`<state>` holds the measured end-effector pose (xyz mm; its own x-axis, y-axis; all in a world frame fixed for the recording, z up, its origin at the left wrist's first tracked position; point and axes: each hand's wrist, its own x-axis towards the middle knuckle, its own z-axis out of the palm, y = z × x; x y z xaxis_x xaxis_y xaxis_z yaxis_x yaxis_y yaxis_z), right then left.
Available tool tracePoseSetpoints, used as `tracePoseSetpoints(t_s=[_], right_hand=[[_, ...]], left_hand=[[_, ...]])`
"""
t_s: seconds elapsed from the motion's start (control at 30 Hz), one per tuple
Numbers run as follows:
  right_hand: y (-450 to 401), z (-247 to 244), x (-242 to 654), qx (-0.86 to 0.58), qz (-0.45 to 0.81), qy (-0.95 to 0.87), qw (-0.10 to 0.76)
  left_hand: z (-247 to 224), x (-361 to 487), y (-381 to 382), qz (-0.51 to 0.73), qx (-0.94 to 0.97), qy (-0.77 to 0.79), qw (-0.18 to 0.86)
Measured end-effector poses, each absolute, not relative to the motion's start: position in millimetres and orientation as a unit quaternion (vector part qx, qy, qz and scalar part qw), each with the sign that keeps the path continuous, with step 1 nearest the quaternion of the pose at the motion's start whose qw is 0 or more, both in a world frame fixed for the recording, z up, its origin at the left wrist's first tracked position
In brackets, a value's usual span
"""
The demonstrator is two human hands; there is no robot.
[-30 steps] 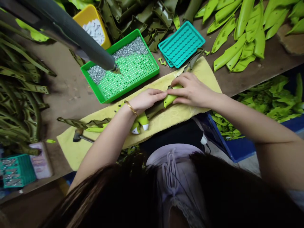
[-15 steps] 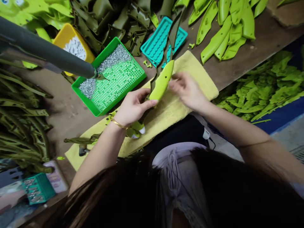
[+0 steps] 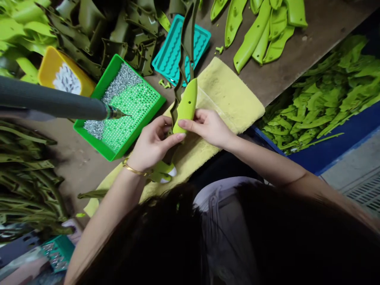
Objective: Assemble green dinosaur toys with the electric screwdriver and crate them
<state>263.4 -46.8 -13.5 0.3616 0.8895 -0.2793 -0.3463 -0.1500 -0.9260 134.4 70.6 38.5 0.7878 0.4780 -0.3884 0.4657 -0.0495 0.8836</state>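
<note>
Nothing here is legible.

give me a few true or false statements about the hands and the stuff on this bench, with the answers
1. The left hand wears a gold bangle at the wrist. True.
2. The right hand has its fingers on the lime green plastic piece. True.
3. The power screwdriver is in the left hand. False: it hangs in neither hand, with its tip over the green tray.
4. The teal tray sits on the yellow towel. False: it lies on the brown bench beside the towel.
</note>
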Motion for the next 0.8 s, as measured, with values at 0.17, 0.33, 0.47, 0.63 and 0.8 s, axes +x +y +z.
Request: tracePoseSetpoints(t_s=[0.17,0.33,0.47,0.63,0.8], right_hand=[[-51,-7,249,-0.615,0.521,-0.287,0.518],[-46,-18,223,-0.583,0.501,-0.237,0.594],[-48,-18,224,-0.58,0.479,-0.219,0.622],[-47,0,274,-0.559,0.49,-0.264,0.615],[-39,9,303,-0.561,0.485,-0.288,0.606]], left_hand=[[43,135,81,0.0,0.741,0.33,0.585],[39,142,74,-0.003,0.747,0.361,0.559],[46,146,72,0.003,0.716,0.381,0.586],[52,132,78,-0.055,0.66,0.393,0.638],[50,135,76,-0.071,0.723,0.359,0.586]])
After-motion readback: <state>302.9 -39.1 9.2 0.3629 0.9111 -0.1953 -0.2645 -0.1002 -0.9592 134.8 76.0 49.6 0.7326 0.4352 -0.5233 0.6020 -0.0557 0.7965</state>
